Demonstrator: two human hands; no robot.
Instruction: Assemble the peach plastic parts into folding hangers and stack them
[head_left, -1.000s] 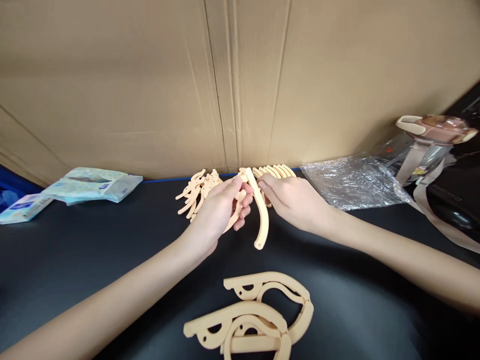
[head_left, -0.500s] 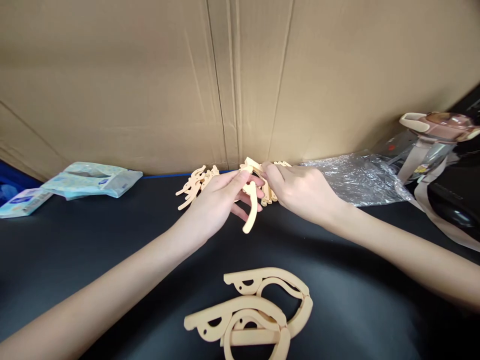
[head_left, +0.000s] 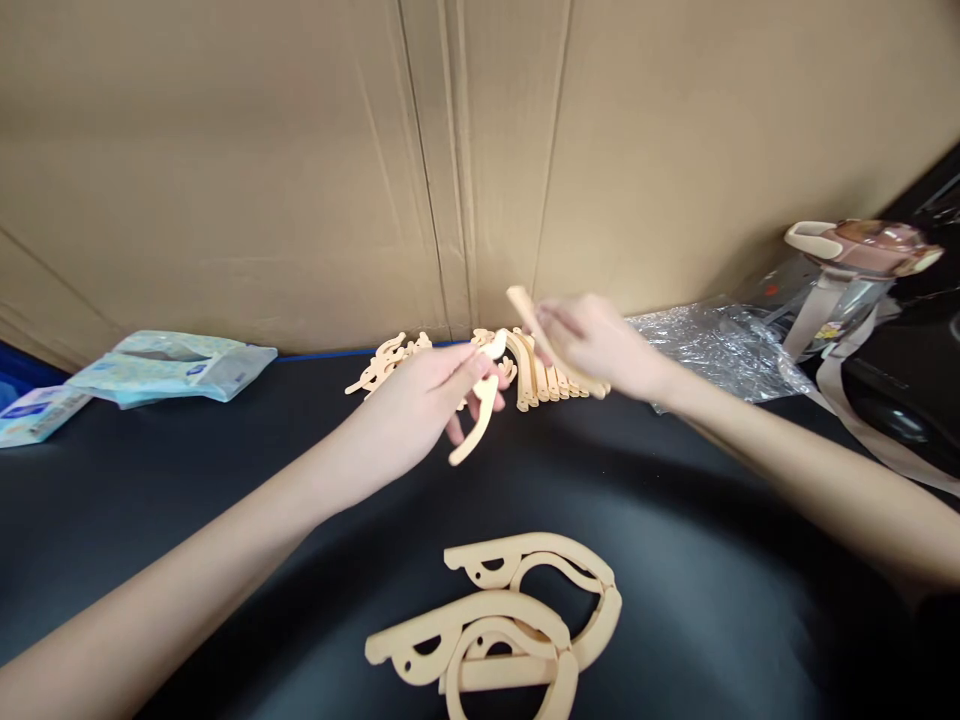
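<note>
Between the thumb and fingers of my left hand is a cream curved hanger piece, its narrow end pointing down toward me. My right hand, slightly blurred, grips a longer hanger arm that slants down to the right. Behind and below it, several more arms lie side by side in a row. Small curved pieces are heaped just beyond my left hand. Closest to me, folded hangers rest overlapping on the black table.
A brown cardboard wall stands along the back. Pale blue tissue packs lie at the left. On the right are a crumpled clear plastic bag and a drinking bottle with a pinkish-brown lid and a strap.
My right hand has moved away to the right from my left hand, now showing the hanger arm in it. My left hand has shifted slightly left with its curved piece.
</note>
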